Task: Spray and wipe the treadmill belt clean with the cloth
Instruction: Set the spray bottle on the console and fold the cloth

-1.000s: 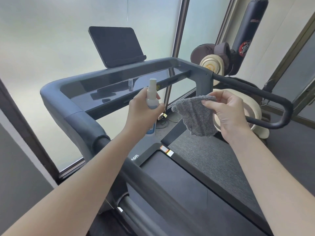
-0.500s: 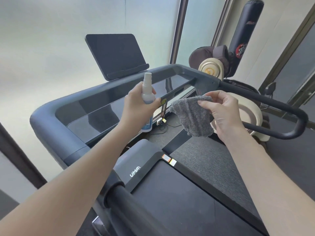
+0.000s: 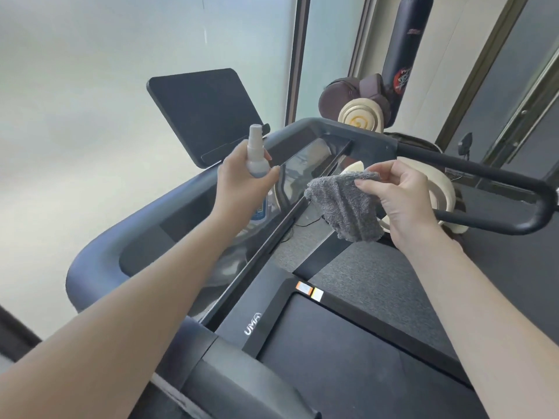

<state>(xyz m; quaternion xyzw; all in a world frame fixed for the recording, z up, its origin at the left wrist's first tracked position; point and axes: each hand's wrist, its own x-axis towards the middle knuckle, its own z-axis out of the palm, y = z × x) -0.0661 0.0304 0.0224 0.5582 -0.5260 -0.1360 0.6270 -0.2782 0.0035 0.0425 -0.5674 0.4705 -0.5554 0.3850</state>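
L hand point(image 3: 239, 182): clamped on spray bottle point(image 3: 256, 158), upright.
R hand point(image 3: 402, 195): pinching cloth point(image 3: 344, 204).
Belt point(image 3: 348, 358): below both grips, nearer R; nozzle heading unclear.

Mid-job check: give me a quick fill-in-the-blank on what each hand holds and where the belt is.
1. The left hand grips a spray bottle that stands ____.
2. The right hand pinches a grey ____ by its top edge.
3. The cloth hangs in the air, not touching the treadmill ____.
4. The treadmill belt lies ____ both hands.

Missing words: upright; cloth; belt; below
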